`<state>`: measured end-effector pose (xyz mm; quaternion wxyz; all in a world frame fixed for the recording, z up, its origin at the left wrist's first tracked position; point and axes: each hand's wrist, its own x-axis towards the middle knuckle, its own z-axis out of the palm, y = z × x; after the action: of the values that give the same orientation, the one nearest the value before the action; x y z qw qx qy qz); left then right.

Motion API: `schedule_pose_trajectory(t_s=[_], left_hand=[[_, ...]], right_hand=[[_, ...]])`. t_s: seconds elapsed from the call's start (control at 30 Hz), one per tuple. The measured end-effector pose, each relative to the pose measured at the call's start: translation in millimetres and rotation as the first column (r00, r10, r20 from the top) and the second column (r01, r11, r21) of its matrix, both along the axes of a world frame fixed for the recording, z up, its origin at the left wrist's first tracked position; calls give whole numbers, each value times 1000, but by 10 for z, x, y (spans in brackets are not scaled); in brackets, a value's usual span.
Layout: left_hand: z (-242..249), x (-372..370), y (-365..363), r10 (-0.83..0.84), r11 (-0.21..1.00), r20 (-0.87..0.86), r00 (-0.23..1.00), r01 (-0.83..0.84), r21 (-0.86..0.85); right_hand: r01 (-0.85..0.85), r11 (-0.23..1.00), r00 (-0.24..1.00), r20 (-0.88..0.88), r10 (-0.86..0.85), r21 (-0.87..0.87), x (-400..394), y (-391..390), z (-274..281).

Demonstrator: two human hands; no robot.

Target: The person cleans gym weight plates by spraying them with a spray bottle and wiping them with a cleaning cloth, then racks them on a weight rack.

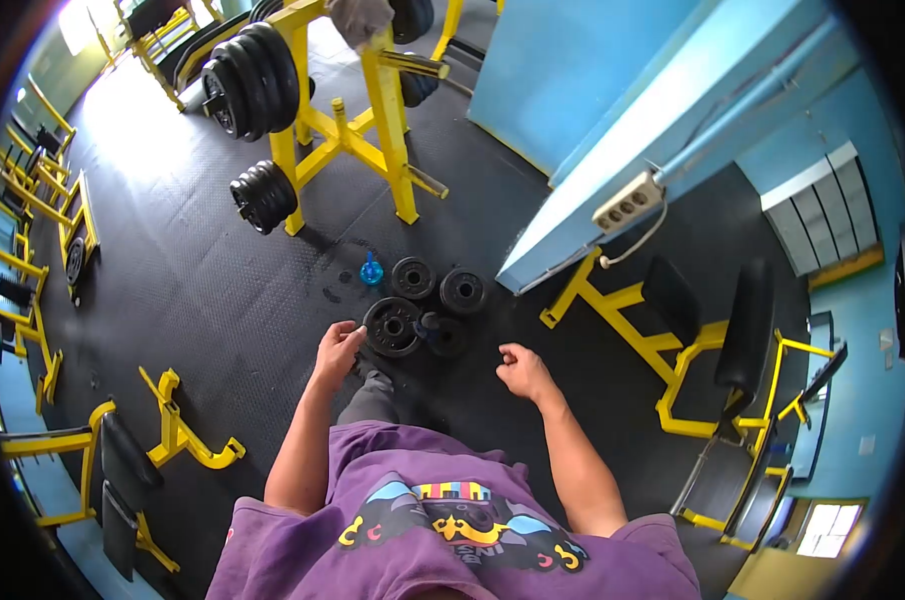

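My left hand (341, 348) is loosely curled, its fingertips overlapping the left edge of a large black weight plate (378, 336) in the view; nothing shows inside it. Farther right, my right hand (523, 370) has its fingers folded in, holding nothing visible. Between and beyond the hands, black plates lie on the dark floor: a smaller one (413, 262) and another (464, 277) to its right. A dark upright object (431, 322) stands beside the large plate, its details unclear. A blue bottle (371, 269) is left of the smaller plates.
A yellow rack (349, 135) loaded with black plates (253, 82) stands ahead. On the right are a blue pillar (573, 200), a socket strip (628, 203) with a cable, and a yellow bench frame (628, 325). A yellow stand (178, 430) is at left.
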<state>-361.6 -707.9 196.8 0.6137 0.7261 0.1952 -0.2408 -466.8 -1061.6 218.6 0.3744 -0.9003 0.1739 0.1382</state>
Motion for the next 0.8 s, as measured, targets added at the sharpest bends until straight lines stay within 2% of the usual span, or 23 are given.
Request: schedule_pose_trajectory(t_s=[0.1, 0.27, 0.4, 0.5, 0.57, 0.63, 0.67, 0.73, 0.77, 0.8], left_hand=[[-349, 264, 152, 12, 1000, -14, 1000, -12, 18], [-602, 874, 82, 53, 998, -91, 994, -50, 34], [-945, 1368, 123, 25, 999, -130, 991, -21, 32], [-1271, 1637, 160, -27, 981, -136, 990, 53, 188], [-1649, 1794, 231, -5, 967, -139, 990, 40, 251], [-2160, 1908, 273, -2, 909, -111, 994, 48, 413], [-2511, 1981, 284, 28, 905, -136, 990, 33, 425], [-3352, 1999, 291, -68, 861, 21, 997, 48, 506], [-3815, 2034, 244, -90, 845, 41, 995, 55, 531], [-4326, 2117, 212, -178, 825, 168, 970, 54, 562]], right_hand=[[21, 997, 998, 63, -25, 70, 587, 227, 227], [-10, 996, 999, -32, 13, 88, 1026, 367, 129], [-77, 997, 964, -256, 68, -23, 1303, 418, -146], [-170, 985, 918, -366, 152, -17, 1576, 455, -504], [-371, 928, 849, -412, 331, -18, 1813, 452, -944], [-526, 850, 751, -478, 456, -16, 2003, 418, -1708], [-579, 815, 712, -492, 501, -8, 2152, 457, -2065], [-639, 769, 663, -501, 556, 7, 2403, 481, -3049], [-672, 741, 648, -492, 581, -10, 2474, 519, -3599], [-680, 733, 642, -493, 586, -15, 2518, 525, -4171]])
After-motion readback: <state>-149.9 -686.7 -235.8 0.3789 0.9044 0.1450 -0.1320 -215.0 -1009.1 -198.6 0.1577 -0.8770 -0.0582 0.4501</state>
